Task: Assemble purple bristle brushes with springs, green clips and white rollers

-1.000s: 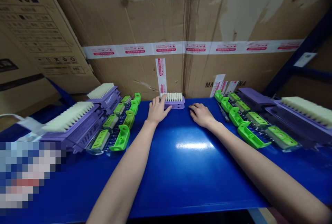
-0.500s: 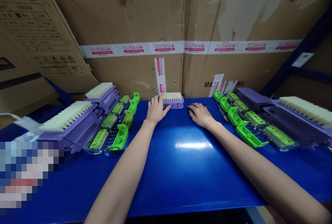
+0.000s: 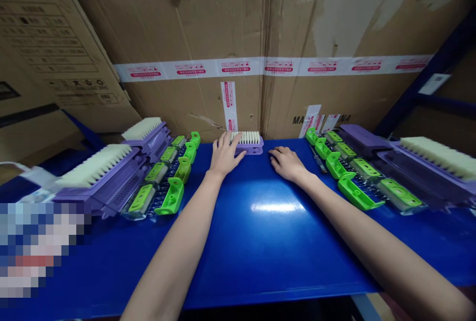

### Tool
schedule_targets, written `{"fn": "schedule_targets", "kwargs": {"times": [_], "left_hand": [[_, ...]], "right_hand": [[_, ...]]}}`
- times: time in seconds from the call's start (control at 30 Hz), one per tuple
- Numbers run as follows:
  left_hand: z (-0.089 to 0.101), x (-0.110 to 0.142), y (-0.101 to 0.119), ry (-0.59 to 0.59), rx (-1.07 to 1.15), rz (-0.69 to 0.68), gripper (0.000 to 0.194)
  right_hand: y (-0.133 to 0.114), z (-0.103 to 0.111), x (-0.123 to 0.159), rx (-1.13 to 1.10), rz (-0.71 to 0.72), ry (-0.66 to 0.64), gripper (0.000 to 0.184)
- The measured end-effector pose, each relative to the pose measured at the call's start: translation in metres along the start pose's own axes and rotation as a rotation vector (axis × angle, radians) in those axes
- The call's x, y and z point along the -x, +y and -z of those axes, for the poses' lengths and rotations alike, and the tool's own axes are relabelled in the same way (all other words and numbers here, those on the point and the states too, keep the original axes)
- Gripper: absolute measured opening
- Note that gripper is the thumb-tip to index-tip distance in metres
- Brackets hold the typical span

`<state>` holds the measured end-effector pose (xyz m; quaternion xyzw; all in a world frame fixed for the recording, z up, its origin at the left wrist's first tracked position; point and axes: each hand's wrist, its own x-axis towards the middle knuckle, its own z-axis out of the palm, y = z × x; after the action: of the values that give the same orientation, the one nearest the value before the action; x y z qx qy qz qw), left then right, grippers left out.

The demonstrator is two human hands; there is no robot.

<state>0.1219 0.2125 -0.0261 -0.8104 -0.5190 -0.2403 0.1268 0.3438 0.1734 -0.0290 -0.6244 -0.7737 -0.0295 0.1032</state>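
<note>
Centrally, a purple brush piece [image 3: 256, 150] sits at the back edge, its pale bristles [image 3: 251, 137] up. Your left hand [image 3: 223, 158] is half-open at its left end, index fingertip over the bristles, thumb near the front; you touch it, but I cannot tell how firmly you grip. Your right hand [image 3: 288, 164] lies loosely curled on the surface, apart from the piece, nothing visible in its hold. Only your left fingers have shifted slightly over the bristles; probably a small adjustment, since the piece looks settled. Green brackets [image 3: 173, 196] and purple housings [image 3: 122, 187] line your left; similar green parts [image 3: 353, 192] flank your right. Glossy blue tabletop [image 3: 275, 251], lamp glare mid-field. Beyond: scuffed cardboard [image 3: 208, 24], white-and-red tape [image 3: 286, 67], blue post [image 3: 405, 85] at right.
</note>
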Motion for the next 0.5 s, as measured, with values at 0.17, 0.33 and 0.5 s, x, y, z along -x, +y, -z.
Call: {"fn": "schedule_targets", "kwargs": {"times": [0.17, 0.33, 0.5], "left_hand": [[-0.0007, -0.0006, -0.0005, -0.030, 0.013, 0.013, 0.060], [-0.0021, -0.0007, -0.0019, -0.022, 0.035, 0.010, 0.059], [-0.0020, -0.0005, -0.0019, -0.020, 0.044, 0.016, 0.058]], "right_hand": [[-0.0002, 0.0007, -0.0001, 0.004, -0.003, -0.004, 0.043], [-0.0002, 0.0008, -0.0003, 0.006, -0.003, -0.009, 0.044], [-0.0008, 0.0016, 0.0001, 0.005, -0.006, -0.016, 0.044]]}}
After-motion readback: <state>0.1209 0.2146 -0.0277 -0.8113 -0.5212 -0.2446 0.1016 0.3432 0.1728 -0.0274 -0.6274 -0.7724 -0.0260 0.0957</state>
